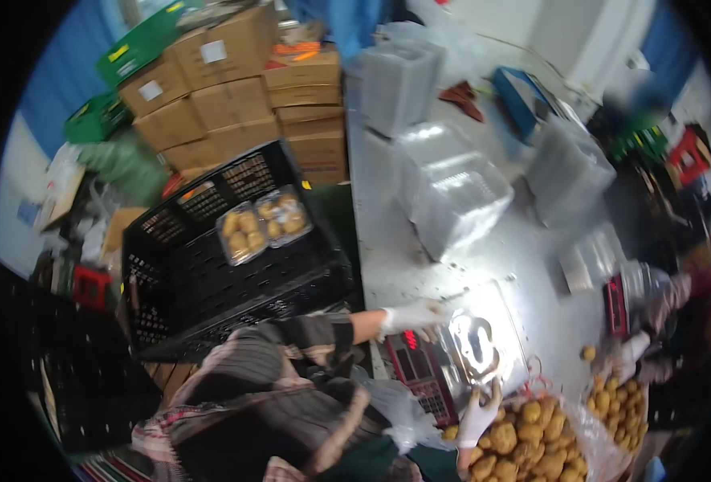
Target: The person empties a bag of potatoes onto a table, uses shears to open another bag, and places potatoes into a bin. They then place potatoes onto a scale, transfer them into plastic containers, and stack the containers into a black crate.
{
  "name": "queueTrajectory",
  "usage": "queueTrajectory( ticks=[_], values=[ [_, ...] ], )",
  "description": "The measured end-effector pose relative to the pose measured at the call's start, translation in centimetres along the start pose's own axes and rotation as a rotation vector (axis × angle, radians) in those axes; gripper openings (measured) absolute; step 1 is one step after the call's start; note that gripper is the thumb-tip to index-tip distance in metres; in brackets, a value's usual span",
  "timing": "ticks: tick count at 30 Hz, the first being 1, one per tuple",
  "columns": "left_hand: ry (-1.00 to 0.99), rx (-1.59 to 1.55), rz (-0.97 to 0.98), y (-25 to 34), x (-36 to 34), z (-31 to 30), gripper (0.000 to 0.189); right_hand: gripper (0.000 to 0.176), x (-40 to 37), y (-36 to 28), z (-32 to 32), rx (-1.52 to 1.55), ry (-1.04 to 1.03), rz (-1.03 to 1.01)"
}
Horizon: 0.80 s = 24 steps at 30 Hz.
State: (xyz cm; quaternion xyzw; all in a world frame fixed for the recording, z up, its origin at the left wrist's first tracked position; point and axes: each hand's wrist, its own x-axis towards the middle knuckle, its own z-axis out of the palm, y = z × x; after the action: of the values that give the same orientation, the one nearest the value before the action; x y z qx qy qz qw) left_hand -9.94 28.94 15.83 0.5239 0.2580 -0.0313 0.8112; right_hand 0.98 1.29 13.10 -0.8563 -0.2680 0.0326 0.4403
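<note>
My left hand [410, 317], in a white glove, reaches over the display end of a red scale [419, 369], its fingers stretched out and slightly blurred. A clear plastic tray [476, 345] lies on the scale's shiny metal plate [509, 325]; glare hides its details. My right hand [480, 414], also gloved, is just below the tray, fingers apart with nothing visible between them. Beside it is a plastic bag full of potatoes [528, 434].
Left, a black crate [235, 281] holds two packs of potatoes [263, 225]. Stacks of clear trays [460, 189] stand on the metal table [387, 265]. Cardboard boxes [227, 96] are piled behind. At right, a co-worker's gloved hand [630, 353] is near another scale [615, 305] and more potatoes [616, 410].
</note>
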Motion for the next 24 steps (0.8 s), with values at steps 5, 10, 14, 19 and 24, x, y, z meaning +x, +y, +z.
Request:
queueTrajectory(
  ticks=[5, 10, 14, 19, 24],
  values=[
    [0.084, -0.182, -0.054, -2.2, 1.8, -0.2, 0.015, 0.018, -0.4, -1.5, 0.0, 0.721, -0.154, 0.706],
    [0.132, -0.209, -0.102, -1.9, 2.8, 0.2, 0.009, 0.011, -0.6, -1.8, 0.6, 0.944, -0.214, 0.849],
    [0.181, -0.21, 0.069, -4.1, 4.2, 0.0, 0.007, 0.01, -0.7, -0.2, 2.2, 1.0, -0.151, 0.652],
    [0.139, -0.574, 0.276, -1.6, -1.0, 1.2, 0.016, 0.014, -0.7, -5.9, 1.9, 1.023, -0.242, 0.329],
    [0.216, -0.785, 0.618, 5.3, -10.0, 3.9, 0.031, 0.026, 0.7, -15.6, 2.7, 1.066, -0.38, 0.069]
  ],
)
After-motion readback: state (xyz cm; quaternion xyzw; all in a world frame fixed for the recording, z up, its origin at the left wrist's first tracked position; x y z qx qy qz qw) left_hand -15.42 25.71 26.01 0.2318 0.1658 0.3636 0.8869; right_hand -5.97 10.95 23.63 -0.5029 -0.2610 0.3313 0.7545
